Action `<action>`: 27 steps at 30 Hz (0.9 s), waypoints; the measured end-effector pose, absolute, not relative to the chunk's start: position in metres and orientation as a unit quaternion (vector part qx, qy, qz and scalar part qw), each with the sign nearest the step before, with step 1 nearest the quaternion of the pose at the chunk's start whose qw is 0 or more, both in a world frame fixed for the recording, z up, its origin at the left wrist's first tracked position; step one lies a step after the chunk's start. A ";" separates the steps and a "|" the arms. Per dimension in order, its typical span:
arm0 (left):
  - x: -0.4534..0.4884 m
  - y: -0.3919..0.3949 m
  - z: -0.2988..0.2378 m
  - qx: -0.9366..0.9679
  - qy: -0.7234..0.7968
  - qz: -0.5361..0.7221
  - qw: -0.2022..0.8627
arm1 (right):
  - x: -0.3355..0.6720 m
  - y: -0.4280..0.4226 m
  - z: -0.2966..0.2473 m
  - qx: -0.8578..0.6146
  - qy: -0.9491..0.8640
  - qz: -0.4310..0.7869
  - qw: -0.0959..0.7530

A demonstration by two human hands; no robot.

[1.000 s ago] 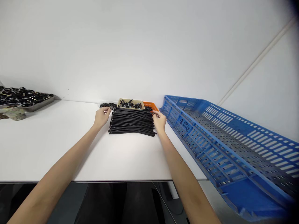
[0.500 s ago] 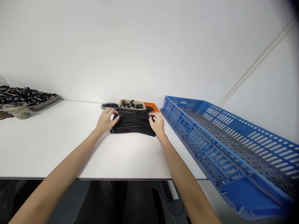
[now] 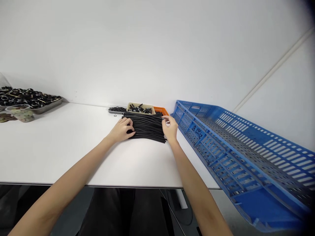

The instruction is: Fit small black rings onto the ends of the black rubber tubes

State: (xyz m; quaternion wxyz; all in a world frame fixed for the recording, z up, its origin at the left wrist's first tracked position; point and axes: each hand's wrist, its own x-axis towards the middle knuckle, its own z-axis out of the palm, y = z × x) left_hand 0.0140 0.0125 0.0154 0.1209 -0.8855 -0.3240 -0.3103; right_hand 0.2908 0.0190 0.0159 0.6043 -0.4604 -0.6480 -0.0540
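Crate [image 3: 226,147] beside, tray [image 3: 149,106] behind black tubes [image 3: 149,127]; left hand [image 3: 122,130], right hand [image 3: 171,130] there, grips unclear

Left hand [image 3: 123,128] and right hand [image 3: 170,127] are both showing bare, fingers looking slender; nails are coming out too small to judge. Left forearm [image 3: 81,164] and right forearm [image 3: 190,177] are showing bare too, slim, tapering toward narrow wrists, widening toward the elbows. Any sleeves are falling outside the view. Below, the person is wearing dark trousers [image 3: 150,213], charcoal to near black, cloth looking matte and plain over the thighs. Shadow is hiding seams and the finer weave.
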 end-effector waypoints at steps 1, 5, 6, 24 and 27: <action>0.014 0.012 0.015 -0.887 -0.324 -0.309 0.118 | 0.295 0.020 0.017 -0.479 -0.615 -0.044 0.624; 0.016 0.013 0.014 -0.889 -0.325 -0.302 0.110 | 0.305 0.022 0.018 -0.523 -0.539 -0.020 0.660; 0.017 0.013 0.014 -0.889 -0.327 -0.301 0.110 | 0.305 0.022 0.018 -0.525 -0.536 -0.018 0.661; 0.017 0.014 0.012 -0.875 -0.332 -0.327 0.130 | 0.285 0.010 0.018 -0.419 -0.748 0.042 0.514; 0.017 0.014 0.012 -0.873 -0.335 -0.329 0.135 | 0.275 0.006 0.017 -0.386 -0.811 0.045 0.437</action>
